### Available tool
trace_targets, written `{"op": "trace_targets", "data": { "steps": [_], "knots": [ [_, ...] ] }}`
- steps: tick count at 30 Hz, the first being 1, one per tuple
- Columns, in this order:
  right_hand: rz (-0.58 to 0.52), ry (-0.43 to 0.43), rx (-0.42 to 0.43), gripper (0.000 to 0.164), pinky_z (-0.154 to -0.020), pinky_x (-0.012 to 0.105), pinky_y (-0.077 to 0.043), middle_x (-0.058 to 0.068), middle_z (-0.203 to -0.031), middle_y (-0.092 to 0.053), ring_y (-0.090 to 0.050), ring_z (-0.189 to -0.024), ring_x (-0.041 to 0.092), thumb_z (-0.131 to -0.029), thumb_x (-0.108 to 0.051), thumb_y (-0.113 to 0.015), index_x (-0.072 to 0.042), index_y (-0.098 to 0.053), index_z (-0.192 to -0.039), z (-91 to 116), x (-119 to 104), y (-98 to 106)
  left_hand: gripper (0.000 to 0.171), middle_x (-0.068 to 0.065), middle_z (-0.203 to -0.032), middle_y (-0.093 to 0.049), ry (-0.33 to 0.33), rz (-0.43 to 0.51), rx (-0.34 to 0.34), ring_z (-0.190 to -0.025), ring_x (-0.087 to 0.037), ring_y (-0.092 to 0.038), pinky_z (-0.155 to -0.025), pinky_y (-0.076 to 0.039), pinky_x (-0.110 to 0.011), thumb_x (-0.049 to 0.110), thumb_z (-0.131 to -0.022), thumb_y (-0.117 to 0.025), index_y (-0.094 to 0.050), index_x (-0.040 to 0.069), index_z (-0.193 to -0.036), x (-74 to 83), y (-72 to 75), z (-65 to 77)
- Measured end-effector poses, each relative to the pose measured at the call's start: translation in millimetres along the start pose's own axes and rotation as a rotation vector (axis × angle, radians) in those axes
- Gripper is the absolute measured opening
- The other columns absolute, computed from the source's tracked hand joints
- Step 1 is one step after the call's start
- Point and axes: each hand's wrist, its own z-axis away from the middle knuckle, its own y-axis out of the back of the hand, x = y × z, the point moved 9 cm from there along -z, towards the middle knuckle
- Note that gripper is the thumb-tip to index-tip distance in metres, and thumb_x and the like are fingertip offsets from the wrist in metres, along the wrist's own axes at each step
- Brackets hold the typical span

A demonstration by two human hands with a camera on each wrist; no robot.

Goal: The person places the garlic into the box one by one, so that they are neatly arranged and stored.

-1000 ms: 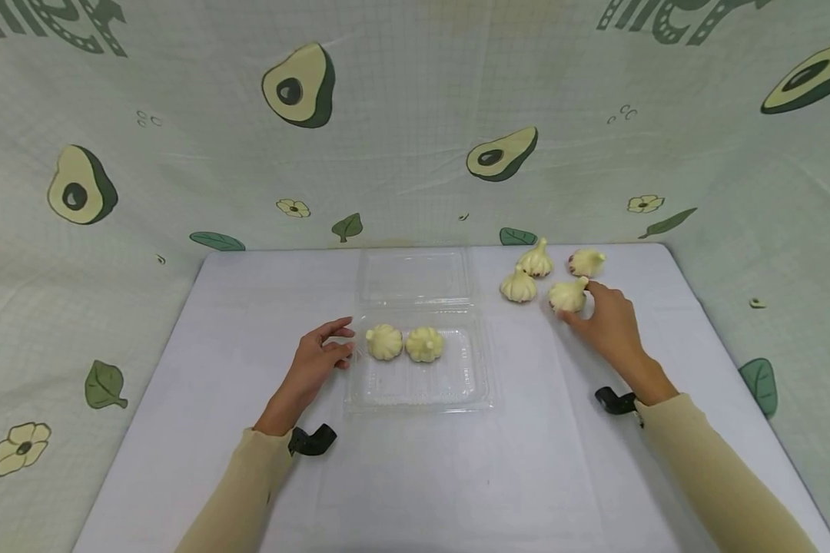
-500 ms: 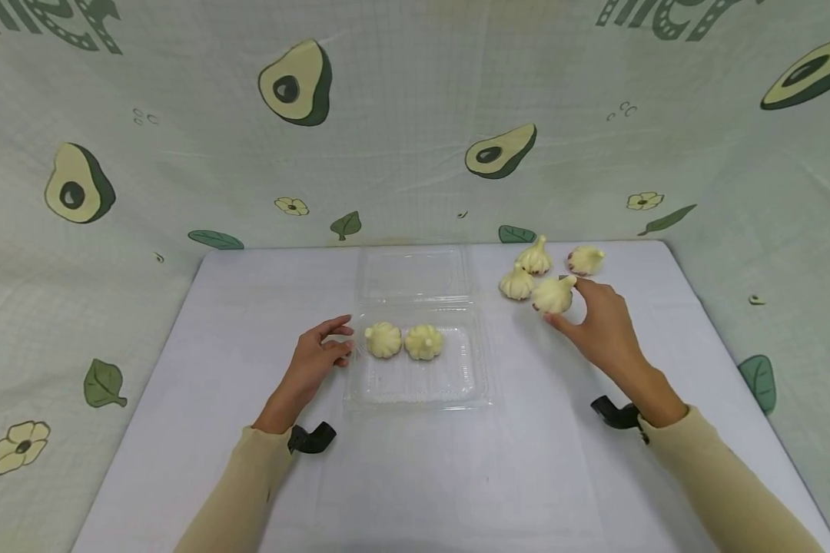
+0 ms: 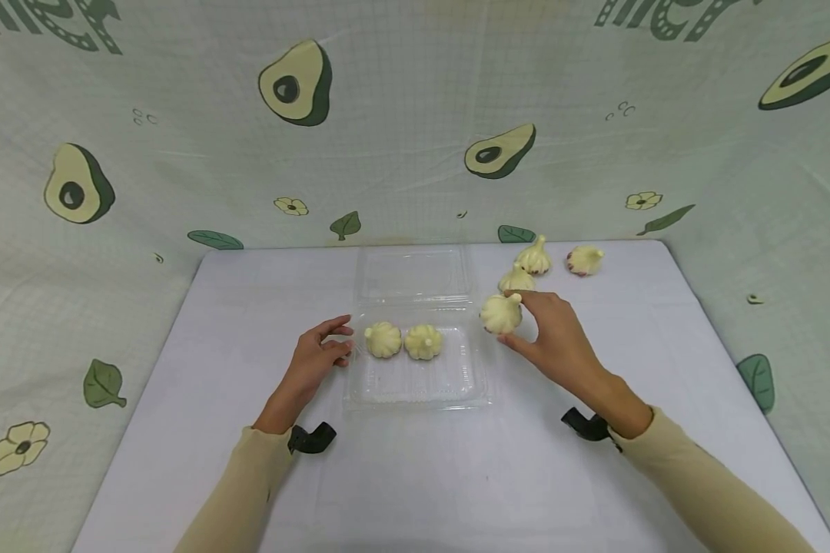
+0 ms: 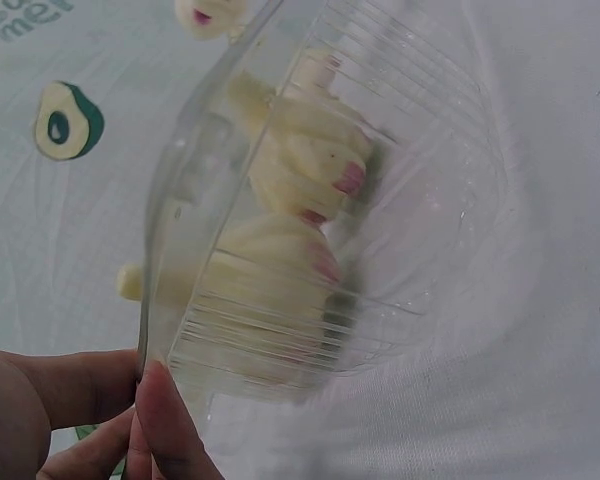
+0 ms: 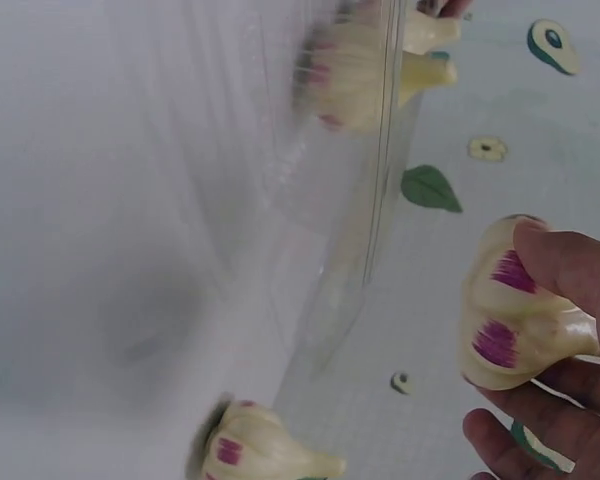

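Observation:
A clear plastic clamshell container [image 3: 415, 392] lies with its lid folded back on the white-covered table. Two garlic bulbs [image 3: 383, 340] sit side by side in the left and middle of its base. At the container's left rim is my left hand [image 3: 316, 357], its thumb and fingertips pinching the edge in the left wrist view. My right hand [image 3: 560, 338] holds a garlic bulb [image 3: 501, 314] between thumb and fingers, above the table by the container's right edge. Purple patches mark this held bulb [image 5: 505, 310] in the right wrist view.
Two more garlic bulbs [image 3: 534, 256] stand together beyond the right hand, the nearer one partly covered by it. Another garlic bulb [image 3: 585, 260] lies farther right. The open lid [image 3: 415, 276] extends toward the back wall, which is draped in avocado-print cloth [image 3: 401, 100].
My right hand has lifted a garlic bulb from the group at the back right and carried it left and nearer to the container. The left hand has stayed at the rim.

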Motion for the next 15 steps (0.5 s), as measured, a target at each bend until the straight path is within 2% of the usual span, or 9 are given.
{"op": "trace_targets", "data": {
  "steps": [7, 15],
  "knots": [
    [-0.013, 0.038, -0.059, 0.066, -0.107, 0.060, -0.044, 0.017, -0.135, -0.069, -0.060, -0.126, 0.040, -0.081, -0.015, -0.094, 0.000, -0.064, -0.137, -5.8, -20.1, -15.0, 0.055, -0.022, -0.138, -0.054, -0.018, -0.001, -0.009, -0.090, -0.012, -0.065, -0.069, -0.056, -0.020, -0.004, -0.104, -0.060, -0.049, 0.002, -0.157, 0.3, 0.1, -1.2],
    [0.010, 0.086, -0.138, 0.063, -0.106, 0.055, -0.046, 0.012, -0.135, -0.070, -0.061, -0.123, 0.034, -0.083, -0.019, -0.094, -0.002, -0.065, -0.136, -9.8, -34.0, -39.4, 0.055, -0.021, -0.137, -0.055, -0.015, 0.007, -0.012, -0.092, -0.016, -0.066, -0.069, -0.056, -0.021, -0.005, -0.103, -0.061, -0.049, 0.003, -0.156, -0.2, -0.6, -0.4]
  ]
}}
